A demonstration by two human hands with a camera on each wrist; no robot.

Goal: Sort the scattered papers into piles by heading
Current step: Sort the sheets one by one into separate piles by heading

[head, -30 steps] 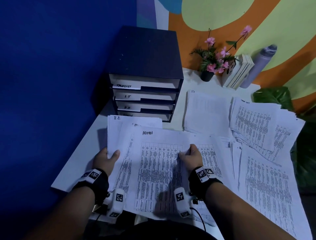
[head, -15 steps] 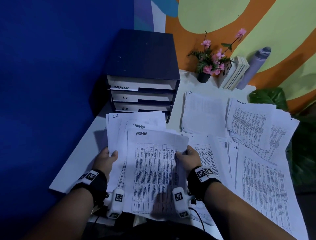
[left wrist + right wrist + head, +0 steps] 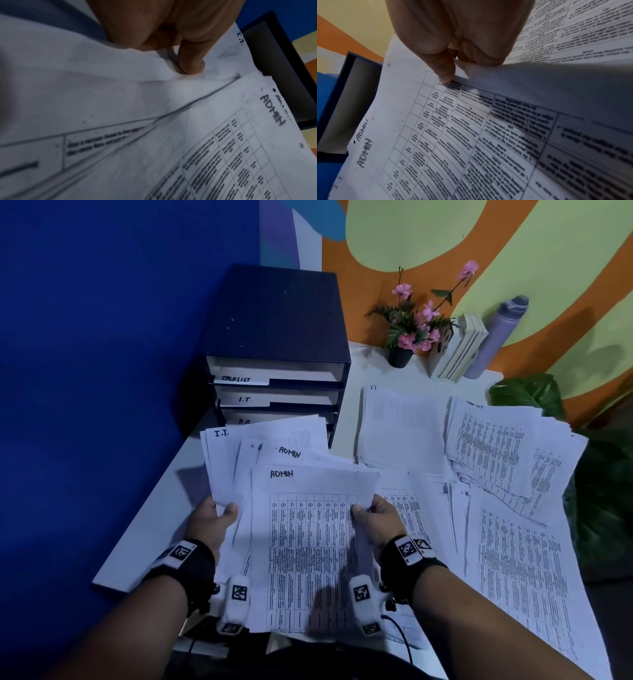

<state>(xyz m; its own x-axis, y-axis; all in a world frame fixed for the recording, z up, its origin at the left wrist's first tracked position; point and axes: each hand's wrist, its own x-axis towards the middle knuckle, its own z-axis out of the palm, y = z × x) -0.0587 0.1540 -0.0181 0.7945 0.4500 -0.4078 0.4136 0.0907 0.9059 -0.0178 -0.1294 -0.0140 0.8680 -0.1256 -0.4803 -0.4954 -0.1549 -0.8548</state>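
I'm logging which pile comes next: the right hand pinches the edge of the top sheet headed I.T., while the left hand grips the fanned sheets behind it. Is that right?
Not quite. The top sheet that the right hand pinches is headed ADMIN, as the head view and the right wrist view both show. The I.T. heading is on the rearmost of the fanned sheets that the left hand grips.

The sheets (image 3: 310, 542) were thin matt white paper, slightly creased, printed with black tables. The drawer unit (image 3: 274, 316) looked matt dark blue board. The surface (image 3: 144, 529) was smooth, white and matt.
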